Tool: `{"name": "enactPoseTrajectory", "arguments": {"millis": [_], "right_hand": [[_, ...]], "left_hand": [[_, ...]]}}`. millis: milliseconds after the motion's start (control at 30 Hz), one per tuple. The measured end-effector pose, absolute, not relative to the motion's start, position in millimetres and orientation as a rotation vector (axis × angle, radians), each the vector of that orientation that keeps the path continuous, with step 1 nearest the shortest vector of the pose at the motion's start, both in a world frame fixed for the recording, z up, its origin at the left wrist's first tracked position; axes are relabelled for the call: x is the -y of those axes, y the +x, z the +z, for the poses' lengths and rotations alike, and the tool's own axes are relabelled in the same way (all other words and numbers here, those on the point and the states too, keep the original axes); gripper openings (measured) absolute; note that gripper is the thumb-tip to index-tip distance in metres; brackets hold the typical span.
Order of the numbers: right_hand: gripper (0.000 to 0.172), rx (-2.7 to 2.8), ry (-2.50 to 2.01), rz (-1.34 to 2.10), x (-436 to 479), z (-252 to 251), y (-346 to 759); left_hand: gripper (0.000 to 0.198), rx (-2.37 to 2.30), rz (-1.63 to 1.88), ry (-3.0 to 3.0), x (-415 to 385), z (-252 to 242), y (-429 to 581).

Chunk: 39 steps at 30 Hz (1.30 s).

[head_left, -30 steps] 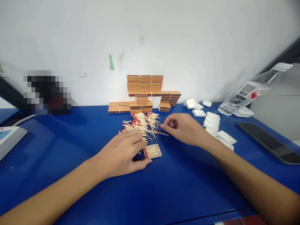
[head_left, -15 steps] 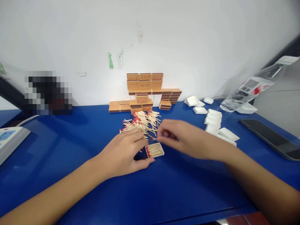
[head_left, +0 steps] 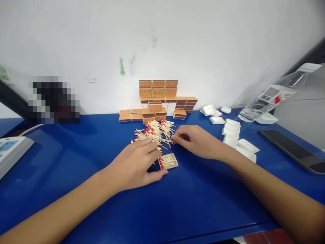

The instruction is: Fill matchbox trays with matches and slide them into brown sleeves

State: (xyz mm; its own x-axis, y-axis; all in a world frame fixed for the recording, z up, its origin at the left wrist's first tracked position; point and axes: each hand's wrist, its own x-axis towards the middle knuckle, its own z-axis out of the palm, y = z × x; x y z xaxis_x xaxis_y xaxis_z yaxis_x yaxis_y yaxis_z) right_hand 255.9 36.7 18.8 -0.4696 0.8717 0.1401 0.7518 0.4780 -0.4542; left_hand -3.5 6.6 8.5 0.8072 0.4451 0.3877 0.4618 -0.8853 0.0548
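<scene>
A small white matchbox tray point(head_left: 176, 165) lies on the blue table, partly filled with red-tipped matches point(head_left: 167, 162) lying side by side. My left hand point(head_left: 138, 164) steadies this tray at its left end, thumb by the near edge and fingers curled by the far corner. Behind it a loose heap of matches point(head_left: 158, 130) spreads out, partly hidden by that hand. At the heap's right edge my right hand point(head_left: 194, 139) is closed in a pinch; a red match tip shows at its fingertips, the rest mostly hidden.
Stacked matchboxes point(head_left: 158, 92) stand against the wall. To the right lie several white trays point(head_left: 231, 132), a tilted water bottle point(head_left: 269, 93) and a dark phone point(head_left: 291, 149). A white device with blue buttons point(head_left: 15, 150) sits at the left edge.
My right hand has moved away from the tray to the heap's right edge. A match previously between its fingertips no longer shows there in the same way. The left hand stays at the tray.
</scene>
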Motion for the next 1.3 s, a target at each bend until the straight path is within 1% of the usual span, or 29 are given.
{"name": "enactPoseTrajectory", "arguments": {"millis": [67,200,333,633,733,967,1033,1133,1200,1300], "right_hand": [[0.033,2.381,-1.299,0.589,-35.9,21.4,258.1],[0.019,2.404,-1.21,0.468,-40.6,17.8,264.2],[0.016,2.49,-1.127,0.447,-46.7,11.1,268.7],[0.013,2.549,-1.267,0.479,-41.2,22.4,275.7],[0.012,2.516,-1.197,0.485,-33.7,30.6,269.9],[0.006,2.595,-1.044,0.653,-3.4,42.9,239.8],[0.008,2.58,-1.066,0.61,-4.5,44.7,242.4],[0.013,2.503,-1.174,0.4,-17.2,45.8,260.9],[0.012,2.509,-1.268,0.316,-28.0,43.5,276.8],[0.015,2.581,-1.393,0.444,-39.2,35.2,293.2]], "left_hand": [[0.033,0.732,-0.603,-2.939,-6.6,8.9,-3.5],[0.033,0.717,-0.609,-2.922,-7.4,9.1,-3.7],[0.033,0.727,-0.606,-2.934,-8.4,8.7,-4.5],[0.032,0.735,-0.6,-2.943,-7.6,8.8,-4.7],[0.032,0.745,-0.601,-2.94,-8.2,9.2,-4.3],[0.027,0.737,-0.599,-2.96,-9.0,10.1,-4.2],[0.028,0.729,-0.613,-2.953,-9.2,10.4,-4.8],[0.028,0.682,-0.688,-2.927,-8.7,11.4,-5.0],[0.029,0.639,-0.768,-2.898,-7.4,12.2,-4.1],[0.029,0.631,-0.799,-2.906,-5.0,12.2,-2.1]]}}
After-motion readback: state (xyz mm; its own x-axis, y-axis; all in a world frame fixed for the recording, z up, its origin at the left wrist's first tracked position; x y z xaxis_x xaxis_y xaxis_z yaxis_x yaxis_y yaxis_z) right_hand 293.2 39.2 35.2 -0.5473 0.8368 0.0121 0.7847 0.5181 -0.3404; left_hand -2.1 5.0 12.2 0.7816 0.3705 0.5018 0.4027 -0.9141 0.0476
